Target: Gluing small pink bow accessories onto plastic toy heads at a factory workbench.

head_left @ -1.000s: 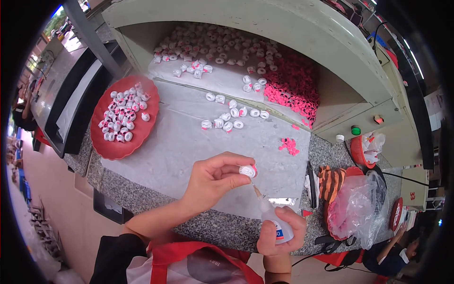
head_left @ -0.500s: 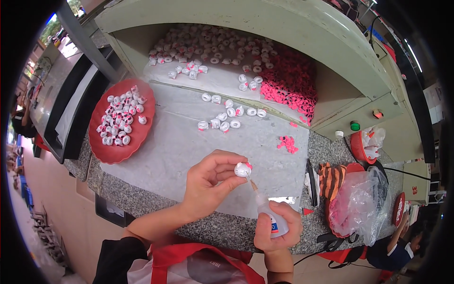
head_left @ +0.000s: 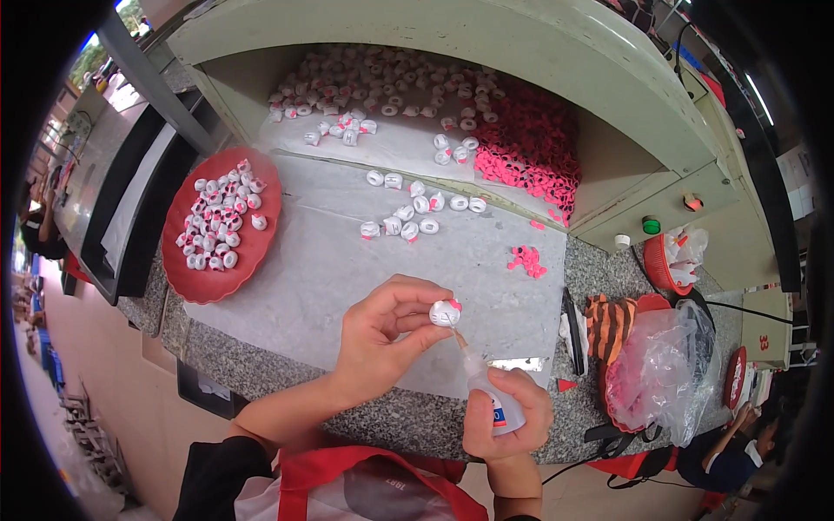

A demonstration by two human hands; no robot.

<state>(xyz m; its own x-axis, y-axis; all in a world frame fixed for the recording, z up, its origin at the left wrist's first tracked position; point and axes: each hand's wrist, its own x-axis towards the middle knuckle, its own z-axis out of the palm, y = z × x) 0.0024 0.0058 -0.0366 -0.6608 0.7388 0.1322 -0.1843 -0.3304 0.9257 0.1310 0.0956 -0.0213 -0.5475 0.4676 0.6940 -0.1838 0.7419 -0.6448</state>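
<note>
Between the thumb and fingers of my left hand [head_left: 387, 334] is a small white figurine head [head_left: 445, 313] with a pink piece on it. My right hand [head_left: 512, 417] is wrapped round a translucent squeeze bottle [head_left: 488, 391] with a thin brownish nozzle. The nozzle's tip meets the lower edge of the head, or comes very close to it. Beyond my hands, several similar white heads [head_left: 410, 230] lie on the white sheet [head_left: 321, 260]. A small heap of pink pieces [head_left: 526, 260] rests to their right.
A red scalloped tray [head_left: 204, 282] of white heads stands at left. The pale green cabinet [head_left: 417, 26] holds many heads and a pink pile [head_left: 530, 143]. At right are a red basket [head_left: 665, 273], tiger-striped cloth [head_left: 606, 326] and clear plastic bag [head_left: 678, 356]. Another person [head_left: 725, 456] sits far right.
The bottle has shifted slightly left, its nozzle still at the head. My grip on both things is unchanged, and the whole view has moved a little.
</note>
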